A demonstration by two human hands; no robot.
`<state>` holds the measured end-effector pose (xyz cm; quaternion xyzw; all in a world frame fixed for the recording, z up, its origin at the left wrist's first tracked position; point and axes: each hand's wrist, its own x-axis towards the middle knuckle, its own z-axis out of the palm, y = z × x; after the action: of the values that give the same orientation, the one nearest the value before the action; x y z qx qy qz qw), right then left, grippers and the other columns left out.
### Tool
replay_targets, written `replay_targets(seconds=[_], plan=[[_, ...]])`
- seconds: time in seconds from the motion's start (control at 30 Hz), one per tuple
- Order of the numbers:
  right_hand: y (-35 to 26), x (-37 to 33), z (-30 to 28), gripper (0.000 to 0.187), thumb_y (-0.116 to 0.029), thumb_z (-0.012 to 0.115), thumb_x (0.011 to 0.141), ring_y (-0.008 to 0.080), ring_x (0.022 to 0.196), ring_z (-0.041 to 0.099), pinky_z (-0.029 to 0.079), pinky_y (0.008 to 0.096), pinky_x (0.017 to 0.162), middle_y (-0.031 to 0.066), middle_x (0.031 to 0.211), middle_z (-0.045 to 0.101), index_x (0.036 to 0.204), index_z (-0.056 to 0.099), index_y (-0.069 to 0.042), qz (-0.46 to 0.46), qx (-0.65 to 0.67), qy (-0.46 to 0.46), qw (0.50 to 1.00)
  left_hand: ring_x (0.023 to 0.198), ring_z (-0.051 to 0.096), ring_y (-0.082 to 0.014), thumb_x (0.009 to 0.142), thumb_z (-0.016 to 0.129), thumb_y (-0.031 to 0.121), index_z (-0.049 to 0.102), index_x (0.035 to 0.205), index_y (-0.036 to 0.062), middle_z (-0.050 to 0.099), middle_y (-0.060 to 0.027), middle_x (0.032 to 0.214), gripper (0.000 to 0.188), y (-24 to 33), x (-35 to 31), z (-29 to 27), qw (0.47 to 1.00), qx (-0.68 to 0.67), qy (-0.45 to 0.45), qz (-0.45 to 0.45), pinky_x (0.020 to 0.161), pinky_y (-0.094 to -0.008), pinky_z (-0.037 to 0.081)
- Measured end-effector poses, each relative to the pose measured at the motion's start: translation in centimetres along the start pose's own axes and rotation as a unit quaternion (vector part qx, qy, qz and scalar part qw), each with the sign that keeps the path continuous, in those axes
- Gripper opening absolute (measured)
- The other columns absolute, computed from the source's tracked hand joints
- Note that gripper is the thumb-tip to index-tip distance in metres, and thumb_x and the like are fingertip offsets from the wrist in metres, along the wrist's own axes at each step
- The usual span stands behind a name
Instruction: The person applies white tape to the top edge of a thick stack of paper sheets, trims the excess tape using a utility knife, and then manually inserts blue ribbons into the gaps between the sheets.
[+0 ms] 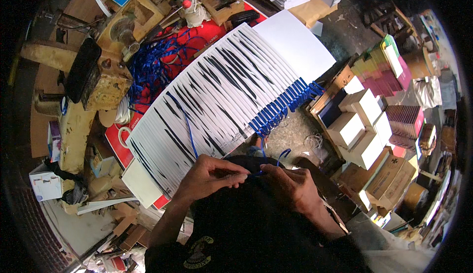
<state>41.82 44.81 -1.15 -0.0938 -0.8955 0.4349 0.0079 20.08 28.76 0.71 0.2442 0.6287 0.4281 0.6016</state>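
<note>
In front of my body both hands hold a thin blue ribbon [189, 125]. My left hand [213, 176] is closed in a pinch, and the ribbon runs up from it across the fanned pile of white booklets [197, 103]. My right hand [291, 182] pinches the ribbon a short way to the right, with a loose end curling above the fingers. A short stretch of blue shows between the fingertips; its exact form is too small to tell. Along the pile's right edge hangs a row of blue ribbon loops [281, 111].
Tangled blue ribbon [160, 66] lies on a red sheet beyond the pile. A worn wooden and metal device [106, 83] stands at left. On the right are white box-like stacks [362, 113], maroon book stacks [404, 120] and a cardboard box [389, 177].
</note>
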Motion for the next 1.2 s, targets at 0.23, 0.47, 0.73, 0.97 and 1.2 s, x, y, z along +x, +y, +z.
replay_targets(seconds=[0.23,0.47,0.73,0.97,1.2], plan=[[1.0,1.1,0.2,0.059,-0.003,0.065,0.088,0.0385,0.099,0.071,0.059,0.0427,0.084,0.0216,0.126,0.066,0.144,0.048,-0.009,-0.003,0.04,0.016,0.999,0.086,0.073,-0.0156,0.089,0.076,0.014,0.077,0.103,0.0066,0.077,-0.0083,0.099,0.016,0.6,-0.3,-1.7,0.985,0.142,0.075,0.067,0.069,-0.0281,0.06],[1.5,4.2,0.0,0.047,-0.006,0.078,0.08,0.0346,0.094,0.073,0.057,0.0395,0.081,0.0218,0.113,0.071,0.126,0.065,-0.003,-0.015,0.216,-0.034,0.976,0.087,0.072,-0.0155,0.087,0.077,0.009,0.075,0.095,0.0009,0.073,-0.0078,0.108,0.012,2.4,1.7,-0.1,0.973,0.2,0.04,0.107,0.07,-0.0274,0.057],[1.2,5.9,1.1,0.019,-0.013,0.076,0.09,0.0138,0.068,0.066,0.054,0.0299,0.062,0.0106,0.087,0.074,0.104,0.074,0.0,0.168,0.392,0.034,0.904,0.086,0.075,-0.0222,0.087,0.073,0.004,0.056,0.12,0.0016,0.074,-0.0102,0.107,0.037,2.4,3.0,-1.1,0.962,0.223,0.016,0.156,0.06,-0.0292,0.057],[1.8,6.8,-0.2,0.019,-0.016,0.074,0.093,0.0113,0.07,0.065,0.051,0.0243,0.061,0.0093,0.092,0.074,0.101,0.075,0.001,0.237,0.437,-0.064,0.865,0.085,0.075,-0.0224,0.089,0.071,0.006,0.055,0.124,-0.0005,0.074,-0.0099,0.1,0.039,3.4,3.7,-1.7,0.962,0.215,0.034,0.164,0.063,-0.0308,0.058],[4.5,6.9,3.7,0.02,-0.018,0.076,0.092,0.0137,0.086,0.066,0.051,0.0281,0.081,0.0093,0.091,0.075,0.101,0.075,0.001,0.221,0.42,0.16,0.865,0.099,0.068,-0.026,0.089,0.073,0.013,0.07,0.109,0.0041,0.07,-0.0122,0.111,0.022,0.4,7.4,-2.5,0.847,0.33,0.287,0.3,0.089,-0.0384,0.051]])
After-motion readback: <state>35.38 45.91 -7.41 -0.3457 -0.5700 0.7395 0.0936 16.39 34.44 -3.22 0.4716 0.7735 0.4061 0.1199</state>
